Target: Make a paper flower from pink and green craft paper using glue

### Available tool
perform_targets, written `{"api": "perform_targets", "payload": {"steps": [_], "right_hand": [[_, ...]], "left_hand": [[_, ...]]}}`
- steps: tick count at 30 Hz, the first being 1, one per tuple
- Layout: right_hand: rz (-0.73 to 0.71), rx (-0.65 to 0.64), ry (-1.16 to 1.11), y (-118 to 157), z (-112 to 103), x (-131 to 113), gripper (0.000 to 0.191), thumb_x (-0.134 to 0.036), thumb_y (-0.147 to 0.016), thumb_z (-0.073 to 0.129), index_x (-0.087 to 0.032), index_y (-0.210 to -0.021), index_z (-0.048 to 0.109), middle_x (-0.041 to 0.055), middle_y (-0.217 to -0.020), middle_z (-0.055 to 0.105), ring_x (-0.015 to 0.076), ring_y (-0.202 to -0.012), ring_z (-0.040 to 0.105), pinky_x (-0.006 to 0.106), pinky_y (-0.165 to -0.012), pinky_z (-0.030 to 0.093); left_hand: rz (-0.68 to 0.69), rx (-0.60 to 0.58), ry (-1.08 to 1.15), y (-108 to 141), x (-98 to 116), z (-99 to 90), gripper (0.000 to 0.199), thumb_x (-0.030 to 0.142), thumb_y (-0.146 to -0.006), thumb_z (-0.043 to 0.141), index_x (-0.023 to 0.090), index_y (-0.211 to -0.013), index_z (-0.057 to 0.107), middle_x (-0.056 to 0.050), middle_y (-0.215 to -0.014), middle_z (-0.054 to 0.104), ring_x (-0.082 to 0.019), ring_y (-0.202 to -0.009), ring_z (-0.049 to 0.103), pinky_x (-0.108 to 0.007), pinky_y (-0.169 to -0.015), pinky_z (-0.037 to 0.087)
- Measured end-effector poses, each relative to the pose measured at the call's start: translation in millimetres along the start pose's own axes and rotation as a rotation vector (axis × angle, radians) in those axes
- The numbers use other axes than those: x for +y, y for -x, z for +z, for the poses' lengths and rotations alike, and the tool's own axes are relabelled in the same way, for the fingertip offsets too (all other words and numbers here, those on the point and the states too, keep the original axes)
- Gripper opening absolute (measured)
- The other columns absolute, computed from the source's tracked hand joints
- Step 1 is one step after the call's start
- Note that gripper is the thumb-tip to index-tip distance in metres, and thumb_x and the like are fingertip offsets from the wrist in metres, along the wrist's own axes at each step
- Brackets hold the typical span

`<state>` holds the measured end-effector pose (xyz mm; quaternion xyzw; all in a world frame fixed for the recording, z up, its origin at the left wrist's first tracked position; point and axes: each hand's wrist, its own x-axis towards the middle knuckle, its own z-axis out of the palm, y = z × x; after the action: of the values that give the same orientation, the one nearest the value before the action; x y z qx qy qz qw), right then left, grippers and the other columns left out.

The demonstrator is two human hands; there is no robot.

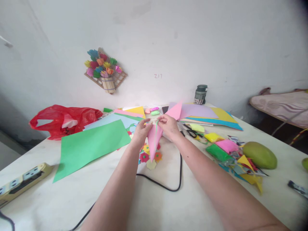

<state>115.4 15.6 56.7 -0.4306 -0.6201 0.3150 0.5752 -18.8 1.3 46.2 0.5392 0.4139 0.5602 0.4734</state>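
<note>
Cone [152, 144], pink paper, one. Place: mid-desk [154, 211], between the hands, point towards the near edge, above paper flowers [144, 157]. Pale green strip [156, 129], one, along its face.

Grip: left hand [141, 131], closed in a pinch at the cone's upper left rim; right hand [169, 126], pinched at its upper right rim, by the strip's top.

Handling, judged: very light, thin, somewhat springy; dry, little slip; creases readily, tip weakest. Best held at the wide rim or along the overlap, lightly.

Count:
- Green sheet [92, 147], one, towards the left edge.
- Red bag [62, 118], one, back left corner.
- Power strip [31, 176], one, left edge.
- Bottle [200, 95], one, back edge.
- Clay packs, larger, right half: four; yellow [213, 137], pink [226, 146], green [217, 152], pale yellow [197, 128].
- Small clay packs, back edge: three [155, 113].
- Mangoes, towards the right edge: two [260, 155] [305, 164].
- Scissors [192, 132], at least one pair.
- Paper flowers, several; partly hidden, total uncertain.
</note>
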Motion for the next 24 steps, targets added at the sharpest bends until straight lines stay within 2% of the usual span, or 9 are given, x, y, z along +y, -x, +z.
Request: {"api": "perform_targets", "payload": {"steps": [4, 8, 11, 14, 16, 18, 24], "right_hand": [[-0.024, -0.002, 0.018, -1.1, -0.3, -0.6, 0.019, -0.007, -0.061, 0.049, -0.019, -0.074, 0.056, -0.001, -0.069, 0.065, 0.0146, -0.07, 0.064, 0.028, -0.067, 0.05], [-0.008, -0.014, -0.054, -1.9, 0.3, -1.7, 0.017, -0.007, -0.062, 0.048, -0.019, -0.072, 0.056, -0.0012, -0.067, 0.065, 0.0138, -0.067, 0.064, 0.027, -0.066, 0.05], [-0.017, 0.03, -0.088, -0.9, 0.6, -3.5, 0.014, -0.01, -0.063, 0.05, -0.02, -0.072, 0.056, -0.0005, -0.068, 0.065, 0.0147, -0.068, 0.064, 0.028, -0.065, 0.051], [-0.016, 0.075, -0.087, 0.9, 1.0, -5.2, 0.014, -0.013, -0.065, 0.048, -0.021, -0.073, 0.056, -0.0006, -0.069, 0.066, 0.0146, -0.067, 0.063, 0.028, -0.063, 0.051], [-0.047, 0.084, -0.101, 1.6, 1.1, -5.9, 0.015, -0.012, -0.065, 0.047, -0.021, -0.074, 0.057, -0.0002, -0.072, 0.066, 0.0141, -0.066, 0.063, 0.027, -0.063, 0.051], [-0.09, 0.082, -0.121, 1.3, 1.0, -6.3, 0.016, -0.011, -0.064, 0.047, -0.019, -0.074, 0.056, 0.0004, -0.074, 0.066, 0.0138, -0.069, 0.063, 0.026, -0.064, 0.05], [-0.109, 0.037, -0.111, 0.0, -0.8, -8.3, 0.016, -0.013, -0.063, 0.047, -0.02, -0.073, 0.056, -0.0005, -0.07, 0.065, 0.0136, -0.064, 0.062, 0.025, -0.061, 0.048]], "left_hand": [[0.007, 0.107, -0.023, -2.8, -0.2, 0.7, 0.052, 0.04, -0.066, 0.067, 0.014, -0.107, 0.051, 0.006, -0.055, 0.047, -0.006, -0.045, 0.043, -0.018, -0.044, 0.032], [-0.073, 0.08, 0.109, -0.3, 1.2, 1.9, 0.05, 0.045, -0.064, 0.067, 0.016, -0.104, 0.053, 0.004, -0.06, 0.052, -0.007, -0.048, 0.047, -0.019, -0.045, 0.035], [-0.23, -0.081, 0.317, 6.2, 5.9, 3.8, 0.05, 0.054, -0.068, 0.059, 0.015, -0.099, 0.056, -0.003, -0.069, 0.059, -0.014, -0.058, 0.056, -0.024, -0.052, 0.042], [-0.361, -0.328, 0.454, 12.7, 12.4, 5.2, 0.062, 0.065, -0.073, 0.043, 0.012, -0.1, 0.057, -0.012, -0.079, 0.063, -0.021, -0.071, 0.061, -0.033, -0.063, 0.047], [-0.402, -0.403, 0.49, 15.0, 15.4, 5.9, 0.071, 0.071, -0.072, 0.034, 0.01, -0.1, 0.058, -0.015, -0.079, 0.064, -0.022, -0.07, 0.061, -0.036, -0.066, 0.047], [-0.415, -0.391, 0.489, 15.2, 15.9, 6.3, 0.076, 0.074, -0.07, 0.03, 0.01, -0.098, 0.058, -0.014, -0.077, 0.063, -0.02, -0.065, 0.06, -0.034, -0.065, 0.048], [-0.385, -0.234, 0.401, 9.2, 7.4, 4.9, 0.08, 0.08, -0.063, 0.025, 0.015, -0.092, 0.06, -0.01, -0.067, 0.061, -0.016, -0.054, 0.056, -0.028, -0.049, 0.046]]}}
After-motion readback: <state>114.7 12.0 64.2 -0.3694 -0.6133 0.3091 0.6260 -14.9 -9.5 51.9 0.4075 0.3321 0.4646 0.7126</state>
